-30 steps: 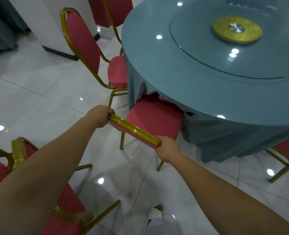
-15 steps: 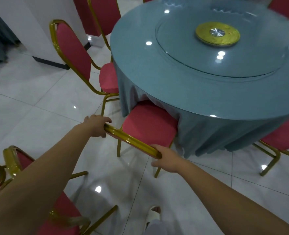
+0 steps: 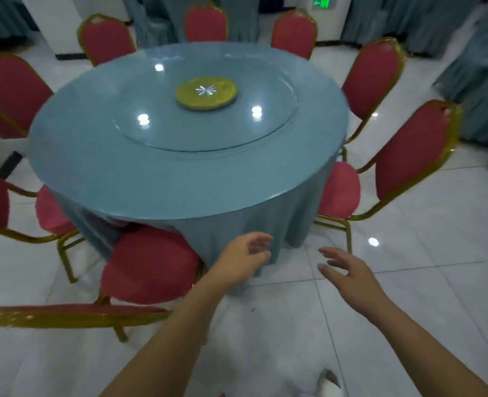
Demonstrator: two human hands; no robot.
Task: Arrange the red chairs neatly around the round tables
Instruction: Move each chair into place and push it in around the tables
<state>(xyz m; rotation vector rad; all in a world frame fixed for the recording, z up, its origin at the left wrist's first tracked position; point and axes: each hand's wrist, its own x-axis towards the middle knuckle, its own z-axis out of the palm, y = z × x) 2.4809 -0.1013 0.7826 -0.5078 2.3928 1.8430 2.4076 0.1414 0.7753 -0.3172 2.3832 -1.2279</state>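
A round table point(image 3: 108, 173) with a blue-grey cloth and a glass turntable fills the middle of the head view. Red chairs with gold frames ring it. The nearest chair point(image 3: 148, 267) stands at the lower left, its seat tucked against the cloth and its gold backrest rail low at the left edge. Another chair point(image 3: 414, 156) stands at the right, with a gap between the two. My left hand point(image 3: 248, 253) hovers open just right of the nearest chair's seat, touching nothing. My right hand point(image 3: 346, 267) is open over the floor in the gap.
More red chairs stand at the far side point(image 3: 205, 21) and left point(image 3: 10, 90). Blue-grey curtains point(image 3: 480, 67) hang at the back and right. White glossy tile floor point(image 3: 409, 282) spreads around. A white shoe point(image 3: 330, 386) shows at the bottom.
Both hands have let go of the nearest chair's backrest rail and moved right, fingers spread. The view has swung right and up, showing the whole table.
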